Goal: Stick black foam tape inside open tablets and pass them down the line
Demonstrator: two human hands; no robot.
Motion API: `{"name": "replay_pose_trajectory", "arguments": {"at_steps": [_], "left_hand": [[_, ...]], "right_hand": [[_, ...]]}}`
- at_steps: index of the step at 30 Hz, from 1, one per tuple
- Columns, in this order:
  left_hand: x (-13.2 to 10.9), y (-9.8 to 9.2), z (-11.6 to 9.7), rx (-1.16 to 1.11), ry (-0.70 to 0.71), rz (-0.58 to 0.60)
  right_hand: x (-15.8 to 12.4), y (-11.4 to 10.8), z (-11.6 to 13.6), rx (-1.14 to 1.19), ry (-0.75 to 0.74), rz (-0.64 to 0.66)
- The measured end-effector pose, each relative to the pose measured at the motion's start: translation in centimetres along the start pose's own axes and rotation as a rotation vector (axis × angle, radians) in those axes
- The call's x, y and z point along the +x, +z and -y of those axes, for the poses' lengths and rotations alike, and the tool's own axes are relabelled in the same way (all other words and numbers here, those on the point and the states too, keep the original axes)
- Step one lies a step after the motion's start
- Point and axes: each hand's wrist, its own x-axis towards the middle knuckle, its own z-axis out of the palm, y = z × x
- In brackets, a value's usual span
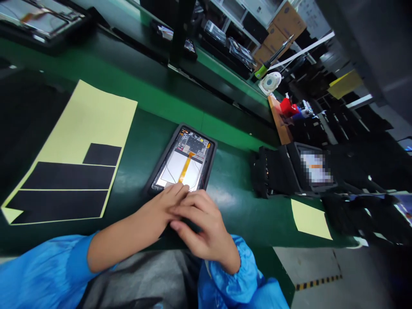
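Note:
A tablet with its back off (195,146) lies in a dark frame on the green bench in front of me, tilted to the right. A circuit board, an orange ribbon cable (185,169) and silvery battery cells show inside it. Over its near edge is my left hand (170,201), fingers bent together, their tips hidden. My right hand (207,219) lies across the left one, its fingers loosely curved and its thumb apart. Nothing shows in its grasp. To the left is a yellow backing sheet (106,113) carrying black adhesive pieces (74,175), one corner peeled up.
Stacked black trays (277,171) stand to the right, another opened device (317,167) on top. A small yellow sheet (310,219) lies near the bench's right edge. Another device (41,19) sits upper left. A white fan (270,82) and a green-handled tool (262,71) are farther back.

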Motion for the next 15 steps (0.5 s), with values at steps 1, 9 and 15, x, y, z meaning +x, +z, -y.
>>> {"name": "replay_pose_trajectory", "arguments": {"at_steps": [1,9,15], "left_hand": [[-0.1,-0.4,0.0,-0.043,0.001,0.022],[0.1,-1.3,-0.9,-0.035,-0.145,0.145],[0.6,-0.3,-1.1,0.021,-0.143,0.108]], "right_hand": [[0.2,-0.1,0.5,0.011,0.014,0.056],[-0.6,0.2,1.9,0.025,0.068,0.095],[-1.5,0.0,3.3,0.071,0.147,0.035]]}}
